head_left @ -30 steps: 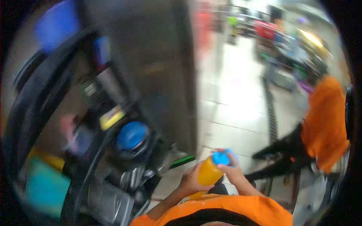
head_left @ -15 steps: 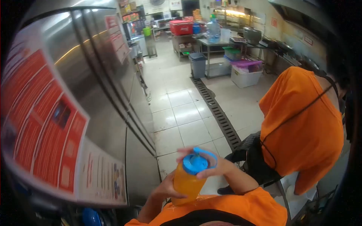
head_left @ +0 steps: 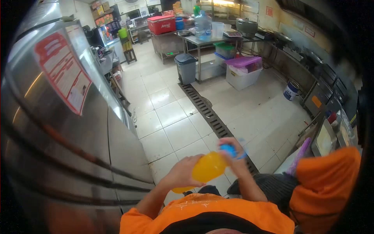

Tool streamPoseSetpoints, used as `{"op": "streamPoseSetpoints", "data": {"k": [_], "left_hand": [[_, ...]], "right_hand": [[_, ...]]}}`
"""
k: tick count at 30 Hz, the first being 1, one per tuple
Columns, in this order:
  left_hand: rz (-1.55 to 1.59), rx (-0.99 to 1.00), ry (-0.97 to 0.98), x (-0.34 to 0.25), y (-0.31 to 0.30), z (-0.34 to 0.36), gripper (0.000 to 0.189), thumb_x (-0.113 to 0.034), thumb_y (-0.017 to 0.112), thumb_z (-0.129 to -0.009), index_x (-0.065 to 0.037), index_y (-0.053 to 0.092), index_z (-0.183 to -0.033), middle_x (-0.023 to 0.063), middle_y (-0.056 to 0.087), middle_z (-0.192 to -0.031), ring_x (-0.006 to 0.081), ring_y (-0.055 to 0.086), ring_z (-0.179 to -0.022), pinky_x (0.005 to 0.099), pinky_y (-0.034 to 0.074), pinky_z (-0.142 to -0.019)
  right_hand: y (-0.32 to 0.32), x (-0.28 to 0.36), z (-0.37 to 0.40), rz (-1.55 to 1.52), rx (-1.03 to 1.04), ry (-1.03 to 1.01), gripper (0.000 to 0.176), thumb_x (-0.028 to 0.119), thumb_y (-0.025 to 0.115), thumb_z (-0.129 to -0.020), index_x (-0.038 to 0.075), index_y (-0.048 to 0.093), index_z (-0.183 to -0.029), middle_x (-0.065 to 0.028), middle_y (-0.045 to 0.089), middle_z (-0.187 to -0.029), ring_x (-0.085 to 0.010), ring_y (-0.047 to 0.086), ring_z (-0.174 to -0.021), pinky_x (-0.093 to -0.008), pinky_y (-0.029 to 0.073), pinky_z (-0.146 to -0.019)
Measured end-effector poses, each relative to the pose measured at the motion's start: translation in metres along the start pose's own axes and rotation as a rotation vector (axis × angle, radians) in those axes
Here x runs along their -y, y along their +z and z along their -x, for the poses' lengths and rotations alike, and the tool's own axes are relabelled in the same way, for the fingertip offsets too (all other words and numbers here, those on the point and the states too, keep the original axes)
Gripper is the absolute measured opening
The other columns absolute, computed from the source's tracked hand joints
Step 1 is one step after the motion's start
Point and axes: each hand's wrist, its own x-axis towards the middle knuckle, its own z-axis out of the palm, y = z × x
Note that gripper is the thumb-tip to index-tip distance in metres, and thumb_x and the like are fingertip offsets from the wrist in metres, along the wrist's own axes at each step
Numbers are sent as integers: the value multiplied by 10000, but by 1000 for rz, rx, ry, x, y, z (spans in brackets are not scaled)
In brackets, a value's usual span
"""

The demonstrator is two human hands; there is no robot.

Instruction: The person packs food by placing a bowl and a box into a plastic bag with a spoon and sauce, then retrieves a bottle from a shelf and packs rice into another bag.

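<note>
While the left hand [head_left: 180, 174] wrapped its fingers round the lower body of the bottle [head_left: 208, 167], the right hand [head_left: 235, 160] closed over the cap [head_left: 228, 149] at the upper end. The bottle was orange and tilted, with the cap end up and to the right. It was held in the air just in front of the person's chest, above the tiled floor [head_left: 171, 113]. The right fingers curled snugly about the blue cap and hid most of it. The left fingers gripped the body firmly. Both hands were blurred, so finer detail of the fingers could not be told.

A steel fridge [head_left: 58, 136] stood close on the left and bore a red and white poster [head_left: 62, 72]. A drain [head_left: 210, 113] ran along the floor beyond the hands towards a grey bin [head_left: 186, 66]. Behind the bin stood a steel table [head_left: 212, 39], with a water jug [head_left: 202, 23] on top and a red cooler [head_left: 161, 23] well to its left. A clear tub [head_left: 243, 72] with a purple lid sat on the floor beside the table. A bucket [head_left: 291, 90] stood further right by the counters. A co-worker's orange shirt [head_left: 331, 183] filled the lower right, near the right arm.
</note>
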Motion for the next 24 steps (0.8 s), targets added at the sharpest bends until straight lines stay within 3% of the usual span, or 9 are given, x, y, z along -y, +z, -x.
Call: {"op": "streamPoseSetpoints", "data": {"k": [2, 4, 6, 8, 9, 12, 17, 21, 24], "left_hand": [[5, 273, 94, 30, -12, -56, 824, -281, 771, -536, -69, 383, -1231, 157, 483, -1091, 351, 502, -959, 391, 420, -833], [-267, 263, 41, 66, -14, -130, 806, -287, 773, -540, -77, 397, -1221, 141, 447, -1111, 321, 501, -964, 392, 406, -834], [-643, 108, 186, 84, -12, -202, 724, -288, 771, -538, -123, 439, -1160, 98, 486, -1028, 250, 508, -971, 384, 370, -870], [-1043, 84, 306, 117, 27, -294, 529, -225, 667, -677, -150, 420, -1139, 54, 521, -956, 234, 522, -929, 460, 372, -799], [-1212, 155, 360, 114, 27, -330, 423, -236, 667, -673, -214, 472, -1047, -13, 532, -923, 176, 505, -985, 394, 333, -873], [-1889, 310, 460, 125, 59, -442, 383, -312, 649, -671, -138, 579, -1006, 46, 556, -1057, 229, 519, -1001, 468, 353, -865], [-1914, 332, 707, 140, 27, -548, 408, -263, 628, -677, -96, 572, -1045, 107, 539, -1070, 281, 497, -1041, 483, 300, -943], [-1759, 276, 488, 190, -14, -612, 511, -260, 657, -657, -109, 504, -1121, 101, 535, -1071, 295, 492, -1048, 484, 306, -929], [-910, 47, 379, 277, -54, -661, 703, -286, 737, -570, -116, 414, -1171, 86, 532, -1054, 307, 511, -1007, 461, 377, -848]], "right_hand": [[-36, -21, -31, -281, -306, -23, 299, 122, 576, -796, 57, 509, -1081, -37, 548, -932, -149, 535, -848, -270, 425, -793], [-83, -45, -54, -80, -678, -59, 385, 199, 566, -803, 39, 483, -1143, -54, 538, -959, -146, 522, -879, -272, 408, -819], [-119, -68, -74, 102, -865, -21, 426, 260, 546, -829, 16, 462, -1168, -72, 532, -1025, -147, 515, -902, -272, 392, -837], [-146, -111, -97, 130, -893, 31, 358, 235, 507, -859, 18, 486, -1143, -68, 521, -1034, -149, 484, -960, -278, 377, -857], [-150, -121, -119, 129, -902, 49, 350, 238, 499, -867, 19, 486, -1141, -70, 517, -1046, -155, 480, -970, -285, 373, -868], [-145, -149, -211, 158, -823, 99, 351, 240, 484, -881, 19, 472, -1152, -77, 504, -1075, -164, 478, -975, -295, 373, -876], [-115, -182, -385, 207, -635, 24, 396, 292, 504, -869, 26, 454, -1158, -94, 509, -1051, -173, 485, -950, -303, 393, -861], [-88, -214, -497, 193, -489, -24, 401, 311, 509, -868, 34, 456, -1152, -92, 502, -1049, -172, 484, -948, -307, 394, -861], [-61, -248, -577, 148, -471, -14, 414, 326, 527, -857, 31, 461, -1141, -88, 504, -1040, -170, 485, -949, -314, 388, -869]]}}
